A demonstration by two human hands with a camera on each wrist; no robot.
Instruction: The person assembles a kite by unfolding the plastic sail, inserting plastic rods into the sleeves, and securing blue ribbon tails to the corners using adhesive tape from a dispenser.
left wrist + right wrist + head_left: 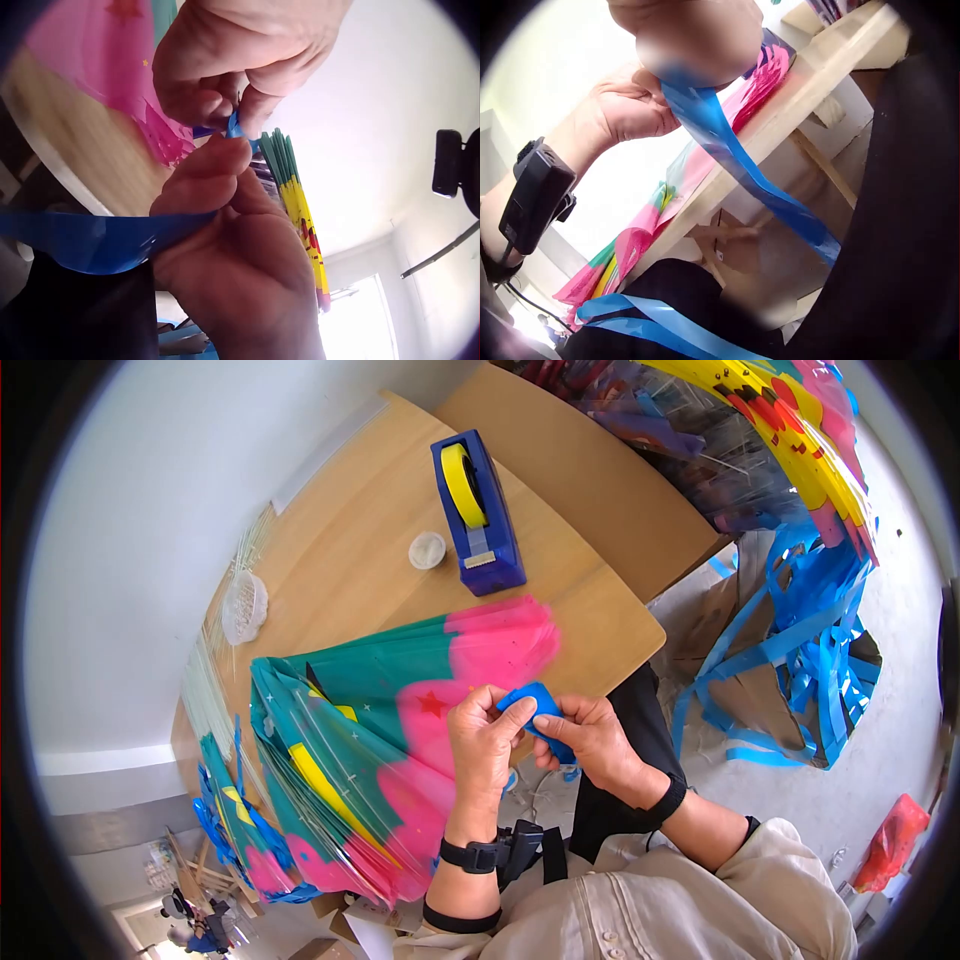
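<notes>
Far left, printed film (375, 750) lies spread on the surface (340, 560), presumably for easy reach. Tape dispenser (505, 550) stands behind it, likely there to leave the film uncovered. My left hand (487, 735) pinches the blue strip (541, 698), thumb on top; it's between my hands, by the surface's corner. My right hand (603, 745) pinches alongside, a double grip to control it, I'd say. Rightmost, loose blue strips (825, 660) drape over cardboard.

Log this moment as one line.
left hand: pinches blue strip | right hand: pinches blue strip | tape dispenser, printed plastic: on table
</notes>
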